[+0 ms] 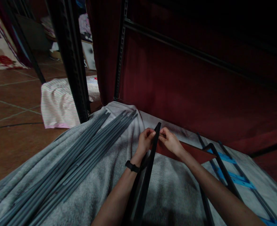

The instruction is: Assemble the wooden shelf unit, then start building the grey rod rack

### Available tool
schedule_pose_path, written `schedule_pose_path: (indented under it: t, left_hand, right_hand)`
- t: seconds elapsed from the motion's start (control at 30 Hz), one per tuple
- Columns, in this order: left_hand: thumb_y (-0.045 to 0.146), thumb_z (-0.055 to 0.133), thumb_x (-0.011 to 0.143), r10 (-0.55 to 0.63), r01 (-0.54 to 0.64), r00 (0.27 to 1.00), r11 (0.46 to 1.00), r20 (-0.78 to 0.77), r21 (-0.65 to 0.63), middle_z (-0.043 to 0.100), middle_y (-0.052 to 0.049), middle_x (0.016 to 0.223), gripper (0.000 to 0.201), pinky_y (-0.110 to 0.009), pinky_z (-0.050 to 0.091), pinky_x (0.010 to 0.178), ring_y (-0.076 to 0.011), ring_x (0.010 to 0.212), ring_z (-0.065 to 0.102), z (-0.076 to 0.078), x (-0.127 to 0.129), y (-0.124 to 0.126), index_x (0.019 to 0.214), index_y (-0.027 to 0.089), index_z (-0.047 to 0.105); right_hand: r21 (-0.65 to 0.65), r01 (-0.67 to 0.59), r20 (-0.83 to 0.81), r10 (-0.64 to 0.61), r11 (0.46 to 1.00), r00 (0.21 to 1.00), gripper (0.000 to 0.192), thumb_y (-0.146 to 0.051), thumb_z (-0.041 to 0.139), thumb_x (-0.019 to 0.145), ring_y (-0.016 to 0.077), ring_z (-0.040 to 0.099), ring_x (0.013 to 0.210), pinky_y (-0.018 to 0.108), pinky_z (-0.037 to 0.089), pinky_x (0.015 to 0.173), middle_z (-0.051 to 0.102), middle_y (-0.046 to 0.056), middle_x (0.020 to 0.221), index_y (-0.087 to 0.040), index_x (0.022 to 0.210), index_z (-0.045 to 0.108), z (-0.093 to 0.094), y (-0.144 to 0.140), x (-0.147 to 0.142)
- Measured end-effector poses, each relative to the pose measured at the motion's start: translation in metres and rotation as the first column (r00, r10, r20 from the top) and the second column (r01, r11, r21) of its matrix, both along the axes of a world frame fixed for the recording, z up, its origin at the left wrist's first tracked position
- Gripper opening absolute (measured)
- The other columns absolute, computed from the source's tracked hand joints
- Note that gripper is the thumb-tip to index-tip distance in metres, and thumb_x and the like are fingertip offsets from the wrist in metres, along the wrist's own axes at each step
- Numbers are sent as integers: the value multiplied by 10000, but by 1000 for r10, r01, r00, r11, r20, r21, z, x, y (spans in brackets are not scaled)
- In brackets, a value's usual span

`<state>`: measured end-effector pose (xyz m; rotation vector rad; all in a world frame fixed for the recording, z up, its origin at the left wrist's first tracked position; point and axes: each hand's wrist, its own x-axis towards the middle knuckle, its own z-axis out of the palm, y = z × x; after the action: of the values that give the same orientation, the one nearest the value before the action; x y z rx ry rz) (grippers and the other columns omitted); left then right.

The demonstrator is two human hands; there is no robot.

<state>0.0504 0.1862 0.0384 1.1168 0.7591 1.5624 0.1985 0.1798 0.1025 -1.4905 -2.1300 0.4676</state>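
Black frame (pixel 149 169) x1, stands on gray blanket (pixel 119 171), between both hands. Left hand (pixel 145 140) closed, pinching near its top end; right hand (pixel 170 142) pinches one small thin piece (pixel 162 135) beside it. One brown board (pixel 195 152); gray rods (pixel 81 160) overlap, can't count.

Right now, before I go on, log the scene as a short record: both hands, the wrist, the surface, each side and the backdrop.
Left hand: fingertips at the upper end of a black frame, left side; grip unclear
Right hand: pinching a thin brownish piece at that end, right side
Left wrist: black band
Surface: grey blanket
Left side: loose bundles of grey rods
Right side: reddish-brown board, more black framing, blue strips
Backdrop: dark red cloth
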Motion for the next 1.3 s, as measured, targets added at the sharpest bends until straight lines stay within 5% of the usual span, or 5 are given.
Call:
schedule_pose_path:
  t: [0.33,0.5,0.8,1.07,1.3]
  left_hand:
    - [290,692,731,-67,68,996,997,64,-22,598,-2,721,152,-228,430,647,-126,676,536,2,-3,4,770,160,624]
    - [310,719,708,-85,87,995,995,59,-42,610,-5,733,184,-226,434,643,-127,678,537,3,-5,6,790,163,644]
    - [378,716,740,-72,71,997,996,-18,-49,651,-18,798,250,-226,431,672,-135,731,565,12,-8,0,864,165,675]
    - [465,795,598,-12,1,998,983,-61,-182,650,-11,739,406,-249,453,648,-150,693,575,12,-18,3,837,162,666]
    - [471,851,540,-54,4,984,959,-170,-284,652,-17,700,481,-262,464,635,-145,646,581,37,-36,-7,845,146,669]
  right_hand:
    - [-15,-21,15,21,1000,1000,134,-366,535,890,173,585,759,313,452,720,613,-15,838,-250,936,483,1,0,1]
    - [73,-50,55,46,996,997,279,-291,569,869,203,581,1078,383,459,959,580,53,1156,-253,1143,537,13,-12,8]
    - [51,123,128,-129,991,983,381,-440,581,879,269,447,1364,474,339,1160,472,52,1467,-322,1240,607,63,-125,115]
    - [-139,662,-166,-677,736,717,480,-551,726,660,346,652,1120,489,516,1017,698,88,1207,-297,1067,727,19,-286,251]
    - [-453,663,-380,-802,596,460,481,-567,808,516,377,635,1155,468,519,1017,750,92,1094,-265,889,784,-2,-340,245]
